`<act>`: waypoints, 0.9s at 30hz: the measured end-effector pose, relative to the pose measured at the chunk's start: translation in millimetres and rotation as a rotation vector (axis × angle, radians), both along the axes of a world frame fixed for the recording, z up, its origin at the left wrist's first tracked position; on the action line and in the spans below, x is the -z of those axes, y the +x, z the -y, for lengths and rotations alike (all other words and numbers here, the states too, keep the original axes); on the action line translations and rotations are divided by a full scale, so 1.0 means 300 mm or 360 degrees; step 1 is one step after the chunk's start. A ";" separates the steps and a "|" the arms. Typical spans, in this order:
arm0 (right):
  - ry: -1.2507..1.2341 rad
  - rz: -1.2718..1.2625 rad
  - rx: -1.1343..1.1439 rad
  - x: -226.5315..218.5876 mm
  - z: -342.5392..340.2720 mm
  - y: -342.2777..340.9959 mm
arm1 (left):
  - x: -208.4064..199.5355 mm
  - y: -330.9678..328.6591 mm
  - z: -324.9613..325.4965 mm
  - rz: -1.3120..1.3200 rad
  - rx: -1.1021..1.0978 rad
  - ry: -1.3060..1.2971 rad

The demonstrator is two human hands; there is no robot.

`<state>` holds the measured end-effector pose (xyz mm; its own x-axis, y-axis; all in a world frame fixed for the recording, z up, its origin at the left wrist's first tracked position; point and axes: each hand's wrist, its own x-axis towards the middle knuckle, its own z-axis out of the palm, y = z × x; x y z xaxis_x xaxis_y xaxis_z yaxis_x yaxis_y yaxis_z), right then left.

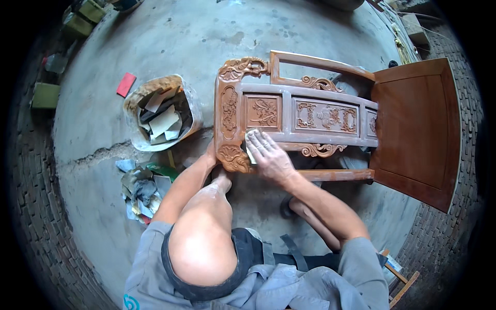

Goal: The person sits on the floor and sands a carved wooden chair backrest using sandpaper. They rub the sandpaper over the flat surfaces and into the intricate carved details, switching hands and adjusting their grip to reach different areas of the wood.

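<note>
A carved wooden chair (330, 113) lies on its back, reddish brown with pale dust over its frame, its backrest toward me and its broad seat panel (413, 132) standing up at the right. My right hand (269, 156) presses a folded pale yellowish piece of sandpaper (251, 152) on the backrest, below a square carved panel (263, 111). The fingers lie stretched over the sandpaper. My left hand (210, 154) is at the outer edge of the carved top rail (229, 113); its fingers are hidden by the wood.
Left of the chair stands a whitish bucket (195, 121) full of scraps of sheet. A red block (125, 84) lies beyond it. Crumpled rags and scraps (139, 188) are heaped nearer me. My bent knee (202, 253) is close to the top rail. A wooden frame (404, 289) stands at lower right.
</note>
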<state>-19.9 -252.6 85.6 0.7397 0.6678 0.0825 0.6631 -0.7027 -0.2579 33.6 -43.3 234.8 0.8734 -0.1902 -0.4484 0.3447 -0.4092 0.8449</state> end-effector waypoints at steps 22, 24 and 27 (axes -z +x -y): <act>0.0130 -0.0188 0.0157 -0.052 -0.100 0.023 | -0.023 -0.001 -0.016 -0.0014 -0.0085 -0.0035; 0.0144 -0.0150 0.0270 -0.071 0.043 0.002 | -0.039 -0.015 -0.024 -0.0031 -0.0108 -0.0035; 0.0162 -0.0043 0.0422 -0.072 0.097 -0.029 | -0.095 -0.029 -0.014 -0.0040 -0.0119 -0.0053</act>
<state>-28.5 -281.7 107.3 0.8902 0.4402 0.1171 0.4517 -0.8202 -0.3511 25.0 -39.2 263.2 0.8743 -0.1401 -0.4647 0.3942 -0.3536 0.8483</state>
